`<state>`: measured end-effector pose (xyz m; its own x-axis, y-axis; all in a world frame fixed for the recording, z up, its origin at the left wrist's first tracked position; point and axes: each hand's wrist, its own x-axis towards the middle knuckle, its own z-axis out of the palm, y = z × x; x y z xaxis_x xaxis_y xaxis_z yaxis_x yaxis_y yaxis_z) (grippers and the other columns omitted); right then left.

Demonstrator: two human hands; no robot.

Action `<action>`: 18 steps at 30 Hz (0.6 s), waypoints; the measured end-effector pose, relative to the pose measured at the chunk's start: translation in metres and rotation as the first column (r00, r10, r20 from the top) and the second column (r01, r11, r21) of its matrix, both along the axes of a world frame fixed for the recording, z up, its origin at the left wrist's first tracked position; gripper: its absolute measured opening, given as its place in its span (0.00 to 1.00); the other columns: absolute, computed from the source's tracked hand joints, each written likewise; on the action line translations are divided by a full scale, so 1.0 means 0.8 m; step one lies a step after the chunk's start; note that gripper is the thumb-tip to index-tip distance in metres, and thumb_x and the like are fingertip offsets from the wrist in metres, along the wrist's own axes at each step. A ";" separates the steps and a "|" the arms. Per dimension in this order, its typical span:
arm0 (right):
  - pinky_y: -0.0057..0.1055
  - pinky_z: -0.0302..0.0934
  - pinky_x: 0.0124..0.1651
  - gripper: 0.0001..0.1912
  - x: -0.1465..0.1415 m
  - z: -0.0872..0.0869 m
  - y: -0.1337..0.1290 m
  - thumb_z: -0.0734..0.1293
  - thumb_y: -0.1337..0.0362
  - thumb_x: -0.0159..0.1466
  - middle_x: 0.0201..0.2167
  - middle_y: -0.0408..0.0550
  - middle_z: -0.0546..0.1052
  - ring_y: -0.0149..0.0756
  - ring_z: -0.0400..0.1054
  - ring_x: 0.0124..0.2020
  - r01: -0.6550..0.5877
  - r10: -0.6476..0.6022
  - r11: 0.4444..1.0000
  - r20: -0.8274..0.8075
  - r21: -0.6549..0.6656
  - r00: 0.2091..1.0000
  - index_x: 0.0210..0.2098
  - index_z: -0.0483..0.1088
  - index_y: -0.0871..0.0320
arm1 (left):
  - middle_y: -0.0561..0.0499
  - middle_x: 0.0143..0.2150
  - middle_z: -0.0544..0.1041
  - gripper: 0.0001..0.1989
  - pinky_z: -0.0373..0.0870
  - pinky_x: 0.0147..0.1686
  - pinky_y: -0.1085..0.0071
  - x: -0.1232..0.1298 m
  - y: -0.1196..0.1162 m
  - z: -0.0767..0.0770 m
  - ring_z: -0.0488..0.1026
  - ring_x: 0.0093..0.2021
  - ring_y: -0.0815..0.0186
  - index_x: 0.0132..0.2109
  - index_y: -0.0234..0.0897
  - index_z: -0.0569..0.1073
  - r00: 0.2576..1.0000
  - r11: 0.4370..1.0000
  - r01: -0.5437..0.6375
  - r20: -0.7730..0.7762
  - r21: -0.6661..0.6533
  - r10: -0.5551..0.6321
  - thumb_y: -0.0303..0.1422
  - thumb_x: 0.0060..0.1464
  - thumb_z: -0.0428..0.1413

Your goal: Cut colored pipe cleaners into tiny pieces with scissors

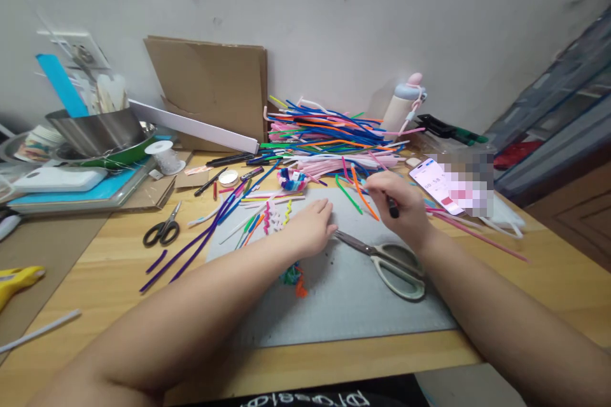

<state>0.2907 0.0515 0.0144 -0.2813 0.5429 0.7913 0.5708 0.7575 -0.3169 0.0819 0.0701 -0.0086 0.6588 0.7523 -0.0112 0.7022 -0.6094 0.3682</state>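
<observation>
My left hand (312, 227) lies palm down over the grey mat (344, 305), fingers stretched out and nothing visible in them. Curled shut at the right is my right hand (398, 203), around a dark pen-like tool (393, 206), most of it hidden. Between the hands are an orange pipe cleaner (365, 194) and a green pipe cleaner (348, 195). Large grey-handled scissors (382, 257) rest below my right hand. A blue-green and orange fuzzy piece (292, 276) shows partly under my left forearm, with zigzag pipe cleaners (274, 216) left of the hand.
Behind is a big pile of pipe cleaners (329, 133), with a bottle (403, 105) and a phone (432, 181) to the right. On the left are small black scissors (163, 229), purple pipe cleaners (191, 248), a metal bowl (98, 130) and a yellow tool (19, 280). Cardboard (210, 89) leans on the wall.
</observation>
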 end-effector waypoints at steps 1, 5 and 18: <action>0.40 0.63 0.43 0.08 0.003 0.001 -0.002 0.60 0.68 0.64 0.34 0.49 0.74 0.40 0.70 0.39 0.051 -0.050 0.999 -0.052 0.014 0.997 0.40 0.69 0.51 | 0.36 0.69 0.54 0.29 0.49 0.65 0.62 0.008 0.005 -0.003 0.50 0.68 0.56 0.64 0.26 0.58 1.000 1.000 0.006 -0.020 -0.005 -0.007 0.38 0.61 0.46; 0.41 0.64 0.44 0.07 0.007 -0.002 -0.006 0.62 0.68 0.63 0.34 0.49 0.74 0.41 0.70 0.38 0.112 -0.110 0.993 -0.111 0.020 0.988 0.38 0.69 0.51 | 0.31 0.67 0.55 0.28 0.51 0.63 0.55 0.019 0.009 -0.006 0.50 0.68 0.50 0.63 0.23 0.60 0.993 0.999 -0.043 -0.107 -0.015 0.041 0.39 0.62 0.45; 0.40 0.64 0.46 0.08 0.009 -0.014 -0.001 0.59 0.68 0.65 0.36 0.50 0.75 0.39 0.70 0.41 -0.056 0.061 0.983 0.021 -0.177 0.998 0.39 0.68 0.54 | 0.34 0.61 0.68 0.20 0.63 0.56 0.59 -0.018 -0.039 0.034 0.66 0.60 0.51 0.55 0.31 0.70 0.960 0.999 0.041 -0.279 0.023 -0.033 0.28 0.57 0.48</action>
